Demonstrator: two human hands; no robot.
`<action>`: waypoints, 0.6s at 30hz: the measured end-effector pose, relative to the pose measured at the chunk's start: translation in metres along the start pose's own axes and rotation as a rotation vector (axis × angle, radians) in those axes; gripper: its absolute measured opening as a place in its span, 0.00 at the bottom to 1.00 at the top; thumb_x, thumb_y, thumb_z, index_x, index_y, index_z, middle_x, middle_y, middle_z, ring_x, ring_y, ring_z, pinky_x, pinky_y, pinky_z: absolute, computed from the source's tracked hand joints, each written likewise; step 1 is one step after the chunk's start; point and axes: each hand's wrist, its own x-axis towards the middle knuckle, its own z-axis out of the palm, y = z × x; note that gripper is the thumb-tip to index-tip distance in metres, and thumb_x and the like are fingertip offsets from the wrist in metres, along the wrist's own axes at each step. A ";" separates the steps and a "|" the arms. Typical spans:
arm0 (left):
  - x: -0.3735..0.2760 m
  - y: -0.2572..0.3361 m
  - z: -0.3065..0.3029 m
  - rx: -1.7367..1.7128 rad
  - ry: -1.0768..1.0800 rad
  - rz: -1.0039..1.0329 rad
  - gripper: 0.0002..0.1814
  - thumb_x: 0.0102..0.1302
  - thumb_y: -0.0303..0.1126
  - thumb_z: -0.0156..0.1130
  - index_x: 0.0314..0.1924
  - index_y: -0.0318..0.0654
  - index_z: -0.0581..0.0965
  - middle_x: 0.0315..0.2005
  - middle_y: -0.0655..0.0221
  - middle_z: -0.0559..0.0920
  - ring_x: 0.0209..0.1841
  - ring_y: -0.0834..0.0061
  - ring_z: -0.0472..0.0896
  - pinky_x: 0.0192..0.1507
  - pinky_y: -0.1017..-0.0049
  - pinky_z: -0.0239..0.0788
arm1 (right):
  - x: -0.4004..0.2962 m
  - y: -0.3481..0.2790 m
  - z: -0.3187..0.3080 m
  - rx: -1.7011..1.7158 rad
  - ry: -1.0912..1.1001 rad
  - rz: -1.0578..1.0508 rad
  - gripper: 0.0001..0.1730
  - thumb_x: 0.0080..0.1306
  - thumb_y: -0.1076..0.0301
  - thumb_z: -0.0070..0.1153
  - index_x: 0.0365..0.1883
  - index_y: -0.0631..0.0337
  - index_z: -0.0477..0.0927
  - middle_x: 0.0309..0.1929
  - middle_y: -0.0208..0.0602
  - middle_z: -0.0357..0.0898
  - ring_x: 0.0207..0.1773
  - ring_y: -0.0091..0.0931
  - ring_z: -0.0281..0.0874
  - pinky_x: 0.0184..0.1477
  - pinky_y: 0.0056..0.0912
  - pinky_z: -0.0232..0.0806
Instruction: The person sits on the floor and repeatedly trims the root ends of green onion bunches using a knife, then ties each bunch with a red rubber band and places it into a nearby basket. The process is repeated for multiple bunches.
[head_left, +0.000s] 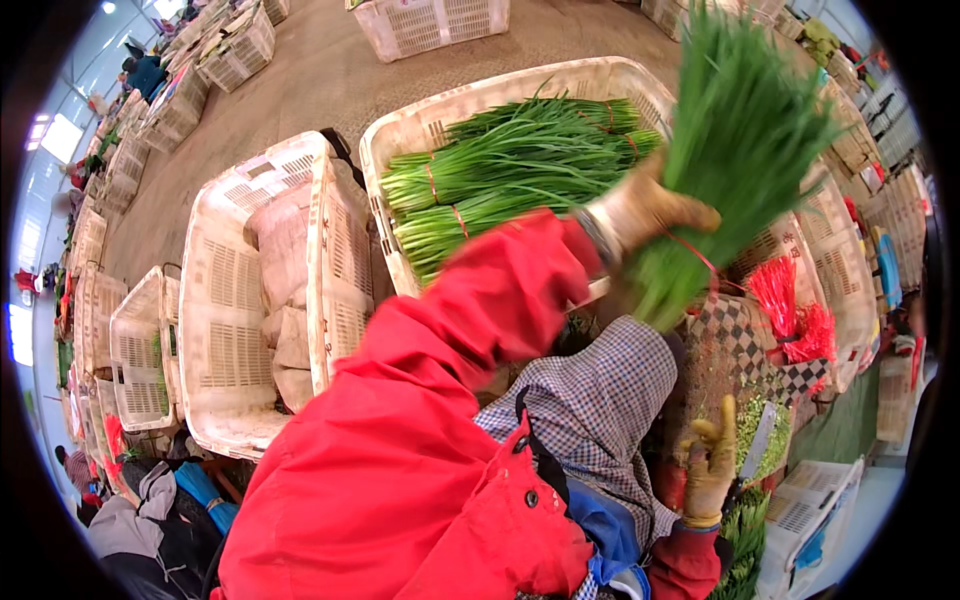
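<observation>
My left hand (649, 206), in a soiled work glove, grips a bunch of long green garlic chives (739, 142) near its red tie. The bunch is raised and blurred, its pale cut ends above my checked-cloth-covered knee (600, 382). Beyond my outstretched arm, several tied chive bunches (510, 165) lie in a white plastic crate (397, 124). At lower right my gloved right hand (709, 457) has one finger extended and the others partly bent, with nothing seen in it. A knife (757, 442) lies just beside it, its dark handle partly hidden, over green trimmings (776, 435).
Left of the chive crate stands another white crate (225, 277) with brown sheeting (285, 240) inside. Red tie strips (776, 296) hang at right by a checkered cloth (727, 330). More chives (742, 544) lie at lower right. Crates and people fill the background; a person sits at lower left.
</observation>
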 end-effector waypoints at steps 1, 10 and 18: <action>0.007 0.015 -0.022 0.095 0.001 0.033 0.43 0.50 0.23 0.72 0.66 0.34 0.63 0.55 0.62 0.77 0.54 0.70 0.77 0.59 0.69 0.69 | 0.000 0.009 0.000 0.053 -0.047 0.044 0.38 0.68 0.68 0.57 0.74 0.55 0.56 0.44 0.27 0.74 0.36 0.18 0.71 0.41 0.19 0.67; 0.020 0.150 -0.218 1.137 0.006 -0.038 0.44 0.49 0.27 0.76 0.66 0.32 0.64 0.52 0.63 0.79 0.54 0.71 0.76 0.59 0.70 0.66 | 0.006 0.059 0.011 -0.104 -0.111 0.098 0.32 0.70 0.66 0.55 0.70 0.58 0.62 0.36 0.29 0.77 0.34 0.17 0.71 0.38 0.20 0.70; -0.057 0.104 -0.320 1.882 0.036 -0.348 0.50 0.51 0.43 0.73 0.71 0.38 0.59 0.64 0.55 0.69 0.68 0.61 0.63 0.70 0.67 0.53 | 0.011 0.054 0.027 -0.386 -0.160 0.081 0.32 0.64 0.82 0.50 0.69 0.63 0.65 0.39 0.27 0.76 0.37 0.18 0.70 0.44 0.20 0.67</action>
